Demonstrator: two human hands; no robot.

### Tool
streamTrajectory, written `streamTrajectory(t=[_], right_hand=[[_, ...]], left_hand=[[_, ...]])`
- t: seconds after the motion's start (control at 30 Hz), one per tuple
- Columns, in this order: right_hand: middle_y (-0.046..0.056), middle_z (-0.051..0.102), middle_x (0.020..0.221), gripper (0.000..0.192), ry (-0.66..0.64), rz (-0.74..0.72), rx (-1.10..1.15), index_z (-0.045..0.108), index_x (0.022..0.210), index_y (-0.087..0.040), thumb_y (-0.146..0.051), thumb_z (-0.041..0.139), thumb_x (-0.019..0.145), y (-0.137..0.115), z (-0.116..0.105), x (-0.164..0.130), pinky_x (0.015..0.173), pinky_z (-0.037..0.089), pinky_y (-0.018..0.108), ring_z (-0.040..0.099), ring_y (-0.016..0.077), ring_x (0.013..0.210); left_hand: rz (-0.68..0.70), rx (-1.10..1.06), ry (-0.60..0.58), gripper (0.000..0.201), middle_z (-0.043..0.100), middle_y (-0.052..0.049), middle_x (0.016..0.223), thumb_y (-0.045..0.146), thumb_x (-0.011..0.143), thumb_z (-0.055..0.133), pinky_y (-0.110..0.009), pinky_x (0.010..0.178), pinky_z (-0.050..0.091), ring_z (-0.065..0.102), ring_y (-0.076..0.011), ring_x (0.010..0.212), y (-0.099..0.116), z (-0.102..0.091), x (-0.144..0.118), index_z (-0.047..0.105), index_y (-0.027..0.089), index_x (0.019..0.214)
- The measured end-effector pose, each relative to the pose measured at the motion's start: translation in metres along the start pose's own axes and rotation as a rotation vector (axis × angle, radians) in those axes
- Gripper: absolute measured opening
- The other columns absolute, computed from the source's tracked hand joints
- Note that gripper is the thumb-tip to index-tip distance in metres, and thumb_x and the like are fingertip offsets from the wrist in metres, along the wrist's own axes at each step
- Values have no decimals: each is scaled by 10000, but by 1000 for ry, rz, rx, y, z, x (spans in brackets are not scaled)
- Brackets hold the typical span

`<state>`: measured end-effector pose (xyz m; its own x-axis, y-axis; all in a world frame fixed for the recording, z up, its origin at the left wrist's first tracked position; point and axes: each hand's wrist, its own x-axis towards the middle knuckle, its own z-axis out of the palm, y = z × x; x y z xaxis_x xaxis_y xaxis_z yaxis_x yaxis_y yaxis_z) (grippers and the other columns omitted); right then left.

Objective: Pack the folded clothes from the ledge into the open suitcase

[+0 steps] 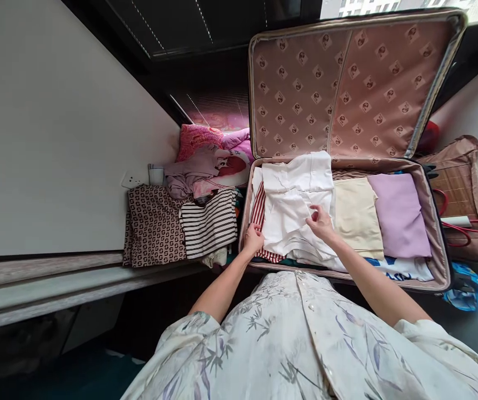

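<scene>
Head view: one camera, looking down over the person's chest at an open suitcase (431, 233).
White garment (293, 211): lies in the left part of the suitcase, at 12 o'clock from the person, on top of a red-striped piece (258, 214).
Left hand (253, 239): at 11 o'clock, fingers curled closed on the near left edge of the white garment, by the suitcase wall.
Right hand (320, 223): at 12 o'clock, fingertips pinched narrow on a fold in the middle of the white garment.
Neighbours: cream cloth (358, 214) just beside the white garment at 1 o'clock; lilac cloth (399, 214) beyond it at 2 o'clock.
Outside: pile of clothes (184, 222) at 10 o'clock, near the suitcase.
Technique: probably best to hold the edge down with the left hand while the right smooths creases outward, keeping the fold square to the cream cloth.
Hidden: layers beneath the white garment; the left palm and thumb; the bag (464, 189) at 3 o'clock is partly cut off by the suitcase.
</scene>
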<state>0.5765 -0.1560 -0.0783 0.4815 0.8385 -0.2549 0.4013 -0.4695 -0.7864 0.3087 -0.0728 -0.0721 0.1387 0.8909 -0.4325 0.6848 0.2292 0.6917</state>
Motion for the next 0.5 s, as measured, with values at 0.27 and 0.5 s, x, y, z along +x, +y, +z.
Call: streamTrajectory(t=[0.27,0.5], right_hand=[[-15,583,671,430,-26,35,-105,580,1131,-195,-272,533,711,13,-5,-5,704,452,342,584,221,680],[-31,571,651,492,-39,-52,-141,631,1208,-220,-202,520,729,15,-10,-1,679,433,301,559,188,650]], left_hand=[[423,356,-148,520,522,-122,1217,54,739,708,-372,972,489,597,-254,1067,13,4,-26,607,182,1233],[367,738,-179,395,525,-140,1190,53,938,399,-370,856,493,610,-248,949,3,-19,-42,680,200,1174]])
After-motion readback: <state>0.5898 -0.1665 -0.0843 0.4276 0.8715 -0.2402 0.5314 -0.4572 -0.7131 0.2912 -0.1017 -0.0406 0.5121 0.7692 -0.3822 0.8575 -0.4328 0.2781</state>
